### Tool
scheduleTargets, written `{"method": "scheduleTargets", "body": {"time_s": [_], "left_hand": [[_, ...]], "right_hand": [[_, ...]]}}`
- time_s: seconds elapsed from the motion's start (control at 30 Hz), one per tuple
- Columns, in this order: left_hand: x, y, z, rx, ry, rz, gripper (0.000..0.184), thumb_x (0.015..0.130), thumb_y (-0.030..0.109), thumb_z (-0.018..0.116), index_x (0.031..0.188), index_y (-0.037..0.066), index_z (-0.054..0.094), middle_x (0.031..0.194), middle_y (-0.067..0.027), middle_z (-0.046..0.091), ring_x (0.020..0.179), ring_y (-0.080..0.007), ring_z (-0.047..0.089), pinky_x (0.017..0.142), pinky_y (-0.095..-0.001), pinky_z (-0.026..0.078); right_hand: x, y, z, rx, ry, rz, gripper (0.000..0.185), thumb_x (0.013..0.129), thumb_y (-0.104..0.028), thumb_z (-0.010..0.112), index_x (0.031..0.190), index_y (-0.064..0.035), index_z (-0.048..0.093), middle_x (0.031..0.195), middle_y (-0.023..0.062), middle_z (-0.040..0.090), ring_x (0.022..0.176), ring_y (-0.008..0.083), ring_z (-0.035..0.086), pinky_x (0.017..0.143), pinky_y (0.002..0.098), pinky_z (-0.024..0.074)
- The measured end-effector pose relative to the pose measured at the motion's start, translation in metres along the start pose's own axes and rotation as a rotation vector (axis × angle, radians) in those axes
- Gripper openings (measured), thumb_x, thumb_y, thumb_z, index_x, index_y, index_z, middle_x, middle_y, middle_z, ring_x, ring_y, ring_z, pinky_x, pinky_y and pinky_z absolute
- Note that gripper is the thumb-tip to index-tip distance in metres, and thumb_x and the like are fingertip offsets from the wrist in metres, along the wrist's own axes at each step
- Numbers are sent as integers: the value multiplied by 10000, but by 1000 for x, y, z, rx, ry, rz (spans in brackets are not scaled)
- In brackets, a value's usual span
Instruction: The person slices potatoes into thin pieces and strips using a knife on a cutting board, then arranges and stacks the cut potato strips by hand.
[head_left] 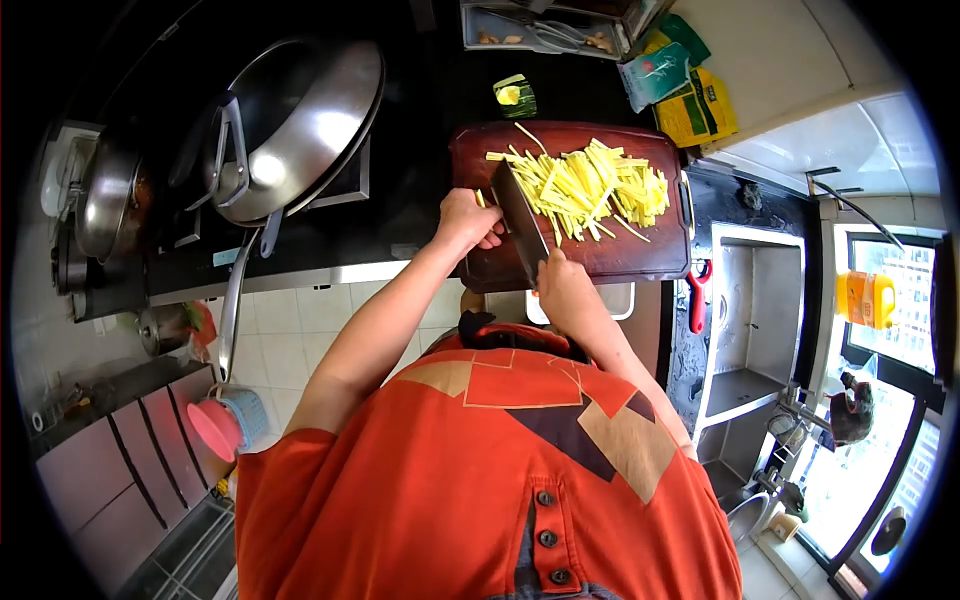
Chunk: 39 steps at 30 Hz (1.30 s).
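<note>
My right hand [568, 288] is closed around the handle of a kitchen cleaver [520, 215], whose broad dark blade slants across the left part of the cutting board. Just left of the blade, my left hand [468, 222] has its fingers curled, with a thin yellow vegetable strip [480, 199] showing at the fingertips. Whether more pieces lie under those fingers is hidden. To the blade's right, a loose heap of pale yellow vegetable strips [595, 185] covers much of the reddish-brown cutting board [640, 262].
A green-skinned vegetable chunk [515, 96] lies behind the board, near bags [695, 105] and a utensil tray [545, 32]. A large wok [310, 130] is on the stove at left. Right of the board are a red peeler-like tool [698, 298] and a sink [745, 385].
</note>
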<state>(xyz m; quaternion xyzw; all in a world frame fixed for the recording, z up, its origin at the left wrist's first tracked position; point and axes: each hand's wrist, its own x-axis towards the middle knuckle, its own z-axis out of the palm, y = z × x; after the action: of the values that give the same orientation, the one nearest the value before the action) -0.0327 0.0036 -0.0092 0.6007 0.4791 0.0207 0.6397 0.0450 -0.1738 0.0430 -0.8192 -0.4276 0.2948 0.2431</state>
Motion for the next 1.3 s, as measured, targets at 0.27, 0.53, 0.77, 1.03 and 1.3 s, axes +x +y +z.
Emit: {"method": "scheduleTargets", "body": {"time_s": [0.27, 0.53, 0.77, 1.03, 1.3], "left_hand": [[-6, 3, 2, 28, 15, 26, 131, 809, 80, 622, 797, -50, 634, 677, -121, 646, 533, -201, 656, 449, -282, 537], [-29, -11, -33, -417, -129, 57, 191, 919, 130, 570, 1009, -38, 564, 945, -159, 642, 866, -251, 679, 725, -293, 563], [-3, -5, 5, -340, -186, -48, 257, 968, 210, 507, 940, -38, 570, 909, -198, 671, 771, -250, 695, 581, -280, 555], [-12, 12, 8, 315, -69, 10, 346, 933, 225, 519, 752, -51, 624, 677, -130, 668, 504, -192, 656, 382, -284, 473], [1, 11, 6, 122, -53, 17, 258, 881, 154, 561, 777, -69, 636, 664, -125, 658, 502, -193, 650, 366, -263, 452]], "right_hand": [[5, 9, -12, -155, 124, 21, 235, 930, -176, 477, 892, 56, 495, 705, 313, 607, 724, 482, 620, 667, 522, 510], [-17, 12, -14, -74, 5, -116, 217, 924, -175, 483, 905, 40, 503, 729, 326, 582, 759, 504, 574, 667, 570, 446], [-9, 27, -25, -115, 90, -3, 198, 917, -165, 484, 903, 30, 512, 735, 310, 597, 751, 499, 579, 694, 571, 446], [-15, 15, -30, -159, 76, -60, 176, 902, -145, 491, 895, 30, 511, 703, 282, 619, 720, 458, 628, 680, 517, 511], [-9, 3, -31, -306, 19, -69, 143, 884, -122, 518, 899, 20, 504, 675, 247, 625, 696, 414, 650, 642, 500, 528]]}}
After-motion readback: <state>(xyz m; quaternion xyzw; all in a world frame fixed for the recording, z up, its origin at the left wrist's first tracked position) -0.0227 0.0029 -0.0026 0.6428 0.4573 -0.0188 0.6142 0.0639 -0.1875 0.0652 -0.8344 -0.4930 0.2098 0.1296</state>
